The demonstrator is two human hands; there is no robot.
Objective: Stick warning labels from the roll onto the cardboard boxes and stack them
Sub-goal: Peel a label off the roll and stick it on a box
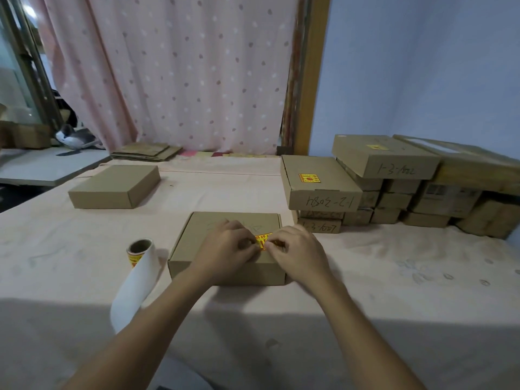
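On top of the flat brown cardboard box [208, 229] right in front of you, your left hand [225, 246] and right hand [299, 256] are drawn close together, fingers curled, fingertips almost meeting. Between them they pinch the small yellow-and-red warning label [263, 240], the left hand at its left edge and the right hand at its right edge, with the label lying on the box lid. That box sits on the table [394, 277], which is covered in pale pink cloth. Just left of the box stands the roll of labels [138, 250], its white backing strip [138, 282] trailing toward you. Farther back on the left lies a second plain brown cardboard box [115, 185]. To your right is the stack of brown cardboard boxes [394, 192], some hand-numbered, two topmost ones already labelled. Behind hangs a pink dotted curtain [174, 66].
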